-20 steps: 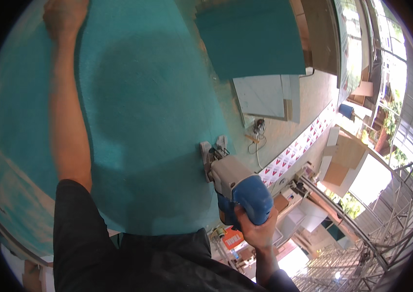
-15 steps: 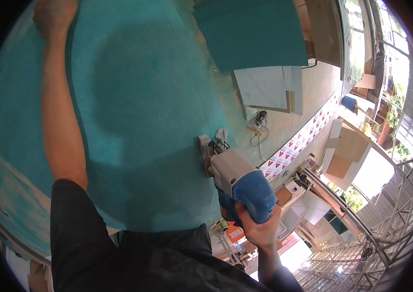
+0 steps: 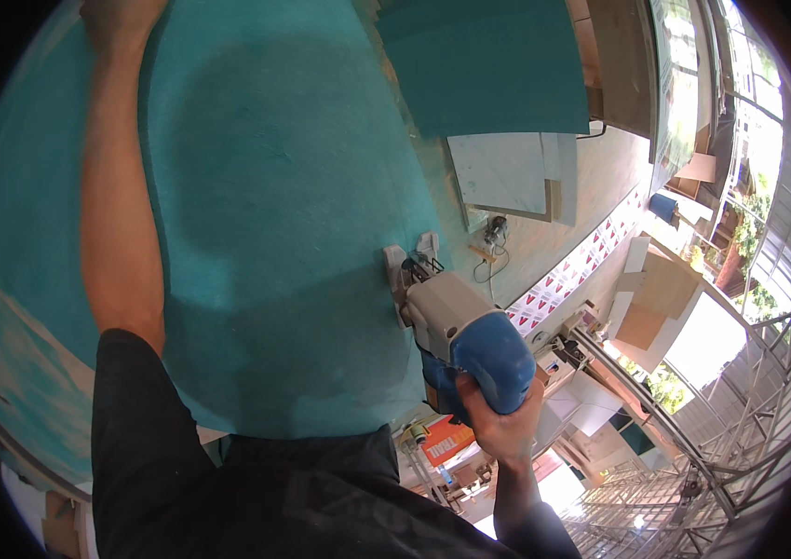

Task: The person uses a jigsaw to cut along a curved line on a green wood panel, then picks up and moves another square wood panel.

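A grey and blue jigsaw (image 3: 446,312) sits at the right edge of a large teal board (image 3: 302,233), its light shoe tilted against the board's margin. My right hand (image 3: 509,424) is wrapped round the tool's blue rear grip. The blade is too small to make out. Up at the top left, my left hand (image 3: 123,17) is over the teal board with the arm stretched far out. The picture's edge cuts it off, and its fingers are hidden.
To the far right lie a darker teal panel (image 3: 484,70) and a white board (image 3: 498,172). A small corded tool (image 3: 496,228) is on the floor beside a red-and-white patterned strip (image 3: 572,270). Leaning boards (image 3: 661,298) and metal trusses (image 3: 740,419) stand farther right.
The jigsaw and my right hand have shifted slightly right and up in the picture. My left hand has moved a little up and right, farther out of view.
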A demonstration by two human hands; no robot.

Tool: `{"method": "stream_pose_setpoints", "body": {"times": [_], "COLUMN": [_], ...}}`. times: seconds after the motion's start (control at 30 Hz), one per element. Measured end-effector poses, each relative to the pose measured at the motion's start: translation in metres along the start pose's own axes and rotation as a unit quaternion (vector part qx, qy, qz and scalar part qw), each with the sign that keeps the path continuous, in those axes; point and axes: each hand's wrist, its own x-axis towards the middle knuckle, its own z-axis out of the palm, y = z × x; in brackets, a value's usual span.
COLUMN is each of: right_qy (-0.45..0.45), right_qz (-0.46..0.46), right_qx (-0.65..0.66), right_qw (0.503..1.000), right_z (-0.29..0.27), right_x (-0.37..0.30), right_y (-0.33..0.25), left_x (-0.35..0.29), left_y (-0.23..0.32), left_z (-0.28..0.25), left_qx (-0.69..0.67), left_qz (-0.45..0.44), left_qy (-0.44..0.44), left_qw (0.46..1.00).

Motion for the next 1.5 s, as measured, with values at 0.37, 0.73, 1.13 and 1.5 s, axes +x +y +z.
{"method": "stream_pose_setpoints", "body": {"times": [0.37, 0.73, 1.13, 1.5], "right_qy": [-0.024, -0.010, 0.011, 0.021], "right_qz": [0.026, -0.015, -0.007, -0.006], "right_qx": [-0.002, -0.016, -0.016, -0.008], "right_qw": [0.999, 1.000, 1.000, 1.000], "right_z": [-0.003, -0.003, 0.003, 0.006], "right_x": [0.003, 0.010, 0.013, 0.018], "right_y": [-0.002, -0.008, -0.012, -0.018], "left_x": [0.000, -0.001, 0.002, 0.001], "left_y": [-0.006, 0.004, -0.007, 0.002], "left_z": [-0.003, -0.011, -0.003, -0.010], "left_qx": [-0.003, -0.022, -0.014, -0.025], "left_qz": [-0.004, -0.029, -0.016, -0.031], "left_qy": [0.010, -0.011, 0.010, 0.000], "left_qw": [1.000, 0.999, 1.000, 0.999]}}
